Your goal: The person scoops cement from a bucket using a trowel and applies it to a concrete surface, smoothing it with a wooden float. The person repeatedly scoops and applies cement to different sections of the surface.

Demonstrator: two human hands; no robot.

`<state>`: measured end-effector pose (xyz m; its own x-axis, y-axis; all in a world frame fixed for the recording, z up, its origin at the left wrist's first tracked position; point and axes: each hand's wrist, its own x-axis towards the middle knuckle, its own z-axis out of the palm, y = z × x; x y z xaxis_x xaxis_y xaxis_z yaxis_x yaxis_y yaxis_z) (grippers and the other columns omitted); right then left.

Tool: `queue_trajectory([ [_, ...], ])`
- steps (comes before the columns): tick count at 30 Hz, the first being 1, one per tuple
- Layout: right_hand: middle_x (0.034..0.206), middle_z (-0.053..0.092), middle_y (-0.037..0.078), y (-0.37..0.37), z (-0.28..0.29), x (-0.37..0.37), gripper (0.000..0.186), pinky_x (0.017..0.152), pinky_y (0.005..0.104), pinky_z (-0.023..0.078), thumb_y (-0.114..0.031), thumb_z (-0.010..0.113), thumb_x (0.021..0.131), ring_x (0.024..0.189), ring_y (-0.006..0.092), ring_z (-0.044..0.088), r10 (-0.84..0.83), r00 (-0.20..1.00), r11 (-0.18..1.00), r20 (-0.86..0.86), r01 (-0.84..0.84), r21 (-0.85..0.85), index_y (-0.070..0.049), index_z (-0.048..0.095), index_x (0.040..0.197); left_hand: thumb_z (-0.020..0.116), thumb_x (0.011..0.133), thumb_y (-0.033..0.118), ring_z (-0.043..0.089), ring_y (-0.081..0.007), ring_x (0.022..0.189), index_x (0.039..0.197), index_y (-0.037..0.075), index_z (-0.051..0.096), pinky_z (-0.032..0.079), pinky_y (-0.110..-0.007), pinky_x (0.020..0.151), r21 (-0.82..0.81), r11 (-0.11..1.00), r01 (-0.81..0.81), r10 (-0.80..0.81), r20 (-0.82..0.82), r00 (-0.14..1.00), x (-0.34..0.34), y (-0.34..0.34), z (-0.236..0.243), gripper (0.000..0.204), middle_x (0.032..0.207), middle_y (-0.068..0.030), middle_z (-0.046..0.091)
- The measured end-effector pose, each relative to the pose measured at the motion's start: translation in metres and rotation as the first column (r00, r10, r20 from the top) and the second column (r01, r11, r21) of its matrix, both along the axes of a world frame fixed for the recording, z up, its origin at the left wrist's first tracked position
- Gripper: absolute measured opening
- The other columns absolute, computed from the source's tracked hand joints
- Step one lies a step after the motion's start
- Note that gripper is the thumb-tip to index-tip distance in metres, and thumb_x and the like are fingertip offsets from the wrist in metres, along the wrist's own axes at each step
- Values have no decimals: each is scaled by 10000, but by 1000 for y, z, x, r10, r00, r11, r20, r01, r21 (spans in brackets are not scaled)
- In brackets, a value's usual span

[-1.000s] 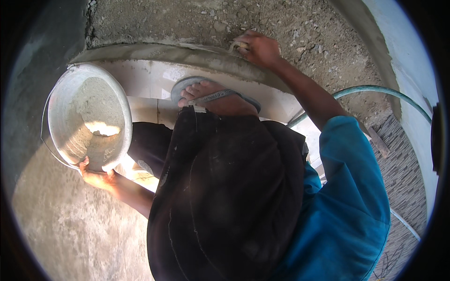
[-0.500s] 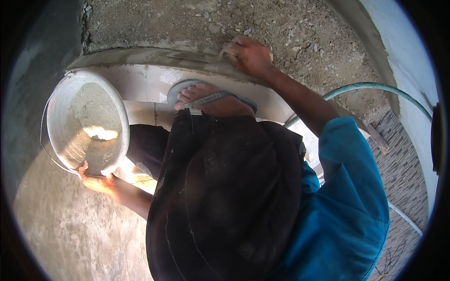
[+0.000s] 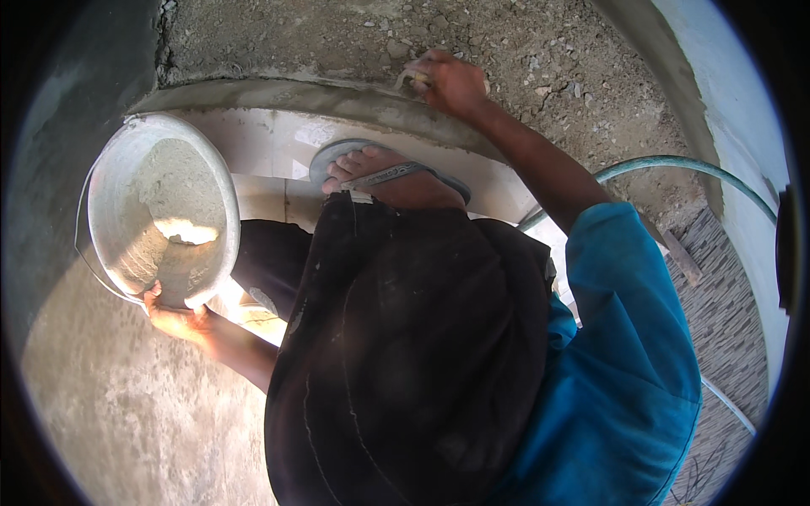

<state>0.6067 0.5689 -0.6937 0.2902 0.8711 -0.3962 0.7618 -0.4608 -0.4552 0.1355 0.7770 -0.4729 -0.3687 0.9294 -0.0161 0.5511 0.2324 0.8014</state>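
Observation:
At the left, a mortar-smeared bucket (image 3: 114,228) with a wire handle is tilted, showing grey mortar (image 3: 173,185) inside. My left hand (image 3: 180,320) grips its near rim, thumb over the edge. Farther off to the right, my right hand (image 3: 456,84) is closed around a trowel (image 3: 417,78). Only a bit of its pale grip area shows, and its blade cannot be made out. That hand is over the gravel side of a low curb (image 3: 278,95) topped with damp grey mortar.
My sandaled foot (image 3: 384,173) stands against the pale tiled face (image 3: 253,139) of the curb. Rough gravelly soil (image 3: 337,38) lies beyond it. A green hose (image 3: 666,154) curves at the right, near a wooden piece (image 3: 682,257) and patterned tiles (image 3: 726,312). Walls rise on both sides.
My right hand has lifted slightly away from the curb top, and the trowel blade that lay flat on the mortar no longer shows there. My left hand stays on the bucket rim.

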Motion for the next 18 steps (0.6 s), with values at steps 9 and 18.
queue_trajectory([
  [9,1161,656,-17,-1,-4,-9,354,837,406,583,-383,720,900,1029,234,695,10,1000,998,0,-10,57,-274,707,1236,732,767,209,605,-267,1013,1068,-60,623,518,-399,913,-11,999,-43,43,60,997,11,0,2,418,1139,-157,617],
  [18,1119,666,-6,0,23,-16,331,804,394,592,-356,733,888,1002,224,697,70,997,990,20,-71,118,-262,727,1205,664,690,131,620,-322,1027,1090,-100,626,514,-454,896,-86,961,-264,277,224,934,41,7,11,464,1133,-170,624],
])
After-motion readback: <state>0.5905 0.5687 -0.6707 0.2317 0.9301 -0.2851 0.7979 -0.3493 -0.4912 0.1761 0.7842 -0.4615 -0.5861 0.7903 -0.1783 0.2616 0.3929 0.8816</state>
